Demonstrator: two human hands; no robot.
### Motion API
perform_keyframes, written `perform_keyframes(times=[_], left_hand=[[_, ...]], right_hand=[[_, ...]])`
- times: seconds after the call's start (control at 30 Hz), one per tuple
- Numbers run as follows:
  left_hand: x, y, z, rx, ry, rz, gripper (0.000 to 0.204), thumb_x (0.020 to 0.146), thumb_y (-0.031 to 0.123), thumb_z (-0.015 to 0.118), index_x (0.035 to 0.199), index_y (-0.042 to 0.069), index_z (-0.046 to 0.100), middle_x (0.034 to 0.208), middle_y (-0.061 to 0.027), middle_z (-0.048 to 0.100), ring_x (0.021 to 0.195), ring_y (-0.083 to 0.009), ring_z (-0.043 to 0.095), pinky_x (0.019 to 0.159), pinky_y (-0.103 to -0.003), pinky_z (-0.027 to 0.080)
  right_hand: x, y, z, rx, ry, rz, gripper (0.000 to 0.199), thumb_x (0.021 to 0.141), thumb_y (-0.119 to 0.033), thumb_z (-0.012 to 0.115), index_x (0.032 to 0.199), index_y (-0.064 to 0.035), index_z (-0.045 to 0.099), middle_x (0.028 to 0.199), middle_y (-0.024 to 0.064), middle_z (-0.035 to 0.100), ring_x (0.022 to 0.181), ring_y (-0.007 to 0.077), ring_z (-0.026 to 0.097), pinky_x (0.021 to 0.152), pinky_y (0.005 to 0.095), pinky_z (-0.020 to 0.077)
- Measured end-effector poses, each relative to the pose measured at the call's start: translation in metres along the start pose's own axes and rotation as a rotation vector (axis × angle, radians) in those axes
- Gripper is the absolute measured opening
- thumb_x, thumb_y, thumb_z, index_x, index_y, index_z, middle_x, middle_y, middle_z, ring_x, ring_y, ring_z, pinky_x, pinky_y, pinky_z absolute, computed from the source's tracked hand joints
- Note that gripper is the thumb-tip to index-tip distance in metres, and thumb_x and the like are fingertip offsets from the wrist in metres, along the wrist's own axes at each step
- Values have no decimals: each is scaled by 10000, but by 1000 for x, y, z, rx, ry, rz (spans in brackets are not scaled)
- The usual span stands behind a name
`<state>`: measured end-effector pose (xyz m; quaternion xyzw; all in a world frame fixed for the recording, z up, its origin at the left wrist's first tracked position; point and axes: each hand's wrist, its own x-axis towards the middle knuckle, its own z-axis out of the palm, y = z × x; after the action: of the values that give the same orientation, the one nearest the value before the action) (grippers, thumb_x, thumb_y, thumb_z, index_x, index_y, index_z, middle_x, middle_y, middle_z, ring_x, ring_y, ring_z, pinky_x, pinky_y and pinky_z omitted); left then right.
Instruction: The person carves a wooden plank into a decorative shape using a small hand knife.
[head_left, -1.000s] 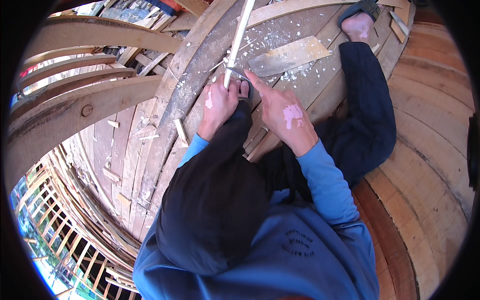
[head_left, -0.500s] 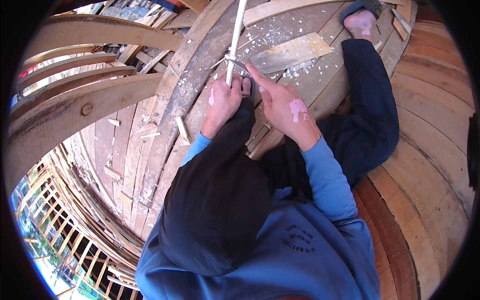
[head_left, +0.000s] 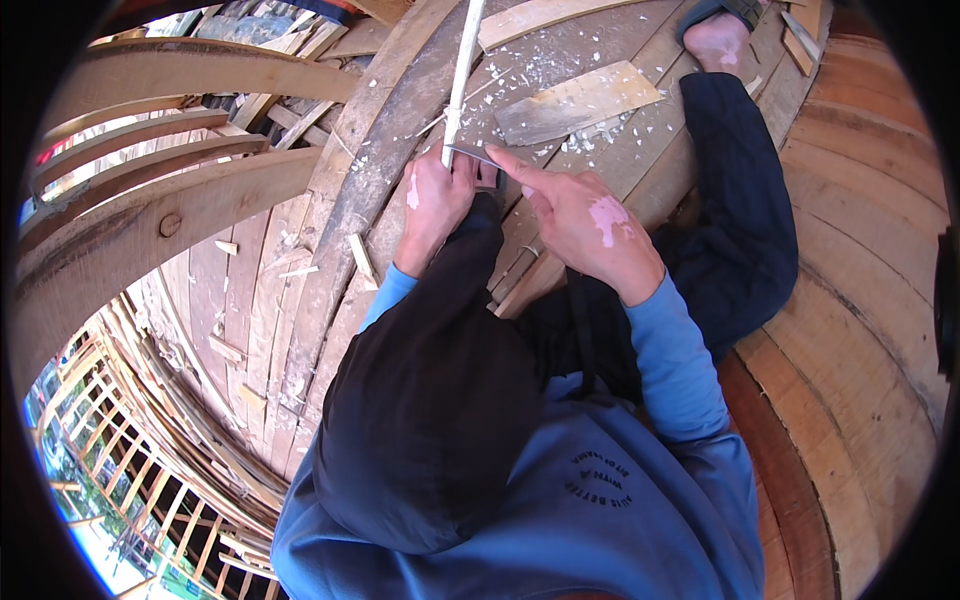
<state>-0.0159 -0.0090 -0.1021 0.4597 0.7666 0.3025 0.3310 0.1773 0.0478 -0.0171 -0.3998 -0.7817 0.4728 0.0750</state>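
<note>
A long pale wooden stick (head_left: 461,85) slants up and away from my left hand (head_left: 434,196), which is closed around its near end beside my foot. My right hand (head_left: 590,222) is closed on a knife, index finger stretched along the back of the blade. The knife's thin blade (head_left: 470,153) lies across the stick, right against my left hand's fingers. The knife's handle is hidden inside my right hand.
Beyond my hands, a flat board (head_left: 580,103) lies among pale wood shavings on the plank floor (head_left: 335,225). Curved timber ribs (head_left: 165,215) rise at the left. Planking (head_left: 860,250) curves up at the right. Small offcuts (head_left: 227,348) are scattered at lower left.
My right hand has drawn the knife toward me along the stick, down to my left hand. The hand has also shifted slightly right. The stick has moved a little left.
</note>
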Motion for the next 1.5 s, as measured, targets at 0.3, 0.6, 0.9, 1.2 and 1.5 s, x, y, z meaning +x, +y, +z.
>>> perform_keyframes(times=[0.3, 0.6, 0.9, 1.2, 1.5], left_hand=[[1, 12, -10, -1064, -459, -312, 396, 1088, 224, 497, 710, 126, 433, 602, 47, 360, 460, -59, 320, 413, -263, 251], [2, 17, -24, -1123, -774, -359, 371, 1090, 241, 536, 749, 161, 414, 621, 85, 309, 489, -35, 270, 430, -250, 191], [3, 10, -19, -1121, -768, -329, 372, 1090, 248, 540, 751, 161, 413, 612, 87, 310, 477, -34, 273, 424, -252, 197], [1, 14, -15, -904, -575, -276, 358, 1083, 274, 544, 763, 123, 489, 616, 73, 376, 489, -51, 341, 439, -255, 268], [5, 4, -8, -344, -262, -66, 376, 1024, 310, 563, 846, -14, 632, 670, -120, 631, 656, -259, 639, 662, -432, 510]], right_hand=[[-11, -11, -13, 204, 124, 35, 527, 1019, -58, 539, 1521, -218, 545, 1124, 271, 688, 927, 472, 678, 808, 488, 552], [-20, -11, -34, 332, 159, 205, 537, 1050, -46, 502, 1562, -209, 504, 1462, 228, 599, 1318, 398, 606, 1023, 345, 501], [-29, -25, -36, 226, 45, 160, 564, 1034, -34, 505, 1567, -215, 495, 1453, 249, 590, 1314, 401, 585, 1011, 365, 502], [-23, -29, -22, 36, 36, 162, 647, 971, -7, 536, 1572, -239, 485, 846, 278, 654, 707, 465, 646, 692, 485, 512], [-8, -37, -19, -76, 16, 192, 639, 978, -11, 514, 1553, -290, 505, 1226, 266, 666, 834, 478, 668, 761, 480, 535]])
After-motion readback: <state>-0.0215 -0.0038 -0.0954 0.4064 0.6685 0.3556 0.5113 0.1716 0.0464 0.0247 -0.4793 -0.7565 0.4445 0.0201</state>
